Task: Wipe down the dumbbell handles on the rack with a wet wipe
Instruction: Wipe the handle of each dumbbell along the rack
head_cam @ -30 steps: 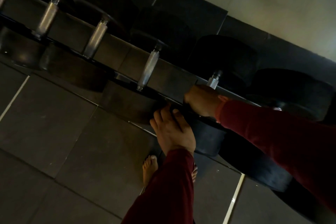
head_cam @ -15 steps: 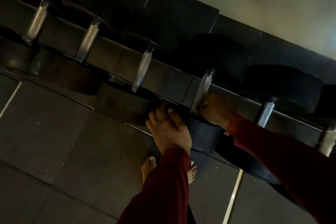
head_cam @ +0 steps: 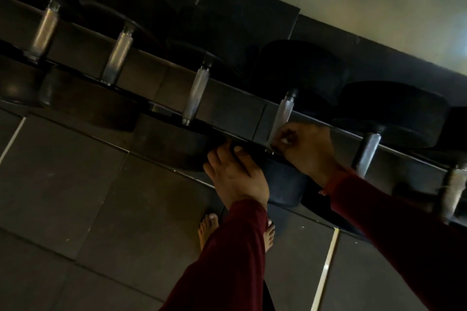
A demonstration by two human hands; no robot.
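While the left hand [head_cam: 237,177] rests flat on the rack [head_cam: 227,106], the right hand [head_cam: 307,151] curls round the handle's [head_cam: 283,118] near end, its bar running up and away; wipe barely visible.

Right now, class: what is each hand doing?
Left hand: open, fingers resting on a dumbbell head.
Right hand: curled at the lower end of a dumbbell handle; wipe not discernible.

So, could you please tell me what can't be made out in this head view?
- Wet wipe: hidden or too dim, inside the right hand at the handle.
- Left hand fingertips: lost in shadow on the rack edge.
- Far-right handle: motion-blurred, cut by the frame edge.
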